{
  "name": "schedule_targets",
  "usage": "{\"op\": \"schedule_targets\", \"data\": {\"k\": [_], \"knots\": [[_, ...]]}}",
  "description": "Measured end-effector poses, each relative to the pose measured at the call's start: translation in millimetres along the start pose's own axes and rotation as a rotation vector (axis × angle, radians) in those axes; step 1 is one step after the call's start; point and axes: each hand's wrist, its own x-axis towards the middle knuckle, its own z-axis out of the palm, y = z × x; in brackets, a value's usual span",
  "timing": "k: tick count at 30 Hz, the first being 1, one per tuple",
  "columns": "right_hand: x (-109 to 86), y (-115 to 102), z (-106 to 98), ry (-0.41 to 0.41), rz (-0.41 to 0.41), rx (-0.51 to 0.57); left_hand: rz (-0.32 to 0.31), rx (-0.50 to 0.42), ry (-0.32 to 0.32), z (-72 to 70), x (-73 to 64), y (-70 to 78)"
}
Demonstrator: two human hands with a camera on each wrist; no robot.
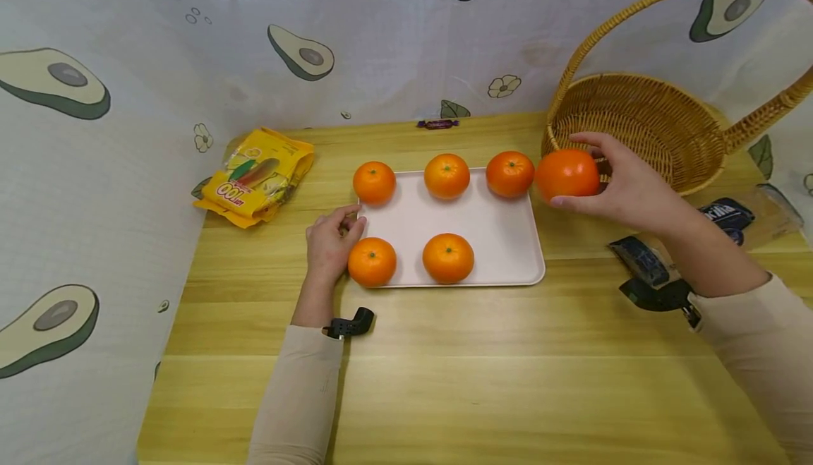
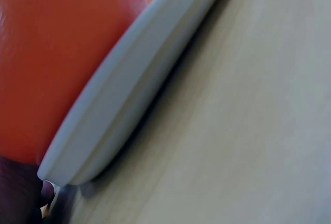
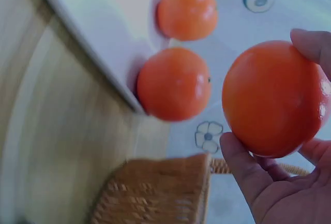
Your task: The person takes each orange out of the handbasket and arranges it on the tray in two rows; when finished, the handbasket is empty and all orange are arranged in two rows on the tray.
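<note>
My right hand holds a smooth, shiny orange between thumb and fingers, raised at the right of the white tray, in front of the basket. In the right wrist view the same orange shows no stem. On the tray sit three oranges along the far side, the right one at the corner, and two along the near side. My left hand grips the tray's left edge between the left far orange and the left near orange. The left wrist view shows the tray's side wall close up.
A wicker basket with a tall handle stands at the back right. Clear packages with dark labels lie under and beside the right forearm. A yellow snack bag is at the left, and a small purple-wrapped candy lies near the back edge.
</note>
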Motion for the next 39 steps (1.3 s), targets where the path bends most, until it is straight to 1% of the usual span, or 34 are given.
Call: {"op": "schedule_targets", "data": {"k": [3, 5, 10, 16, 18, 21, 23, 24, 25, 29, 36, 39], "knots": [[-5.0, 0, 12, 0.006, -0.019, 0.070, 0.000, 0.001, 0.002, -0.1, 0.0, -0.5], [-9.1, 1, 22, 0.011, -0.018, 0.105, 0.004, 0.004, 0.001, 0.3, 0.3, -0.9], [-16.1, 2, 48, 0.025, -0.028, 0.240, 0.014, 0.014, -0.001, 1.3, 1.7, -1.7], [-20.6, 1, 75, 0.058, -0.160, 0.430, 0.005, 0.008, -0.004, 0.5, 1.6, -0.7], [-20.9, 1, 82, 0.054, -0.199, 0.517, 0.001, 0.009, -0.008, 0.2, 1.3, -0.7], [-20.9, 1, 90, 0.034, -0.233, 0.656, -0.001, 0.008, -0.007, 0.4, 1.4, -1.1], [-20.7, 1, 94, 0.015, -0.237, 0.723, 0.000, 0.008, -0.005, 0.5, 1.3, -1.3], [-20.7, 2, 96, 0.009, -0.235, 0.735, 0.000, 0.009, -0.003, 0.5, 1.3, -1.3], [-21.3, 2, 97, 0.009, -0.231, 0.723, 0.002, 0.006, -0.003, 0.8, 1.3, -1.3], [-24.7, 8, 99, 0.022, -0.209, 0.596, 0.001, 0.005, -0.003, 1.5, 1.2, -1.0], [-31.0, 16, 101, -0.013, -0.181, 0.530, -0.011, 0.006, -0.007, 1.3, 1.4, -0.5], [-33.5, 20, 101, -0.021, -0.171, 0.459, -0.014, 0.006, -0.008, 0.6, 1.8, -0.4]]}}
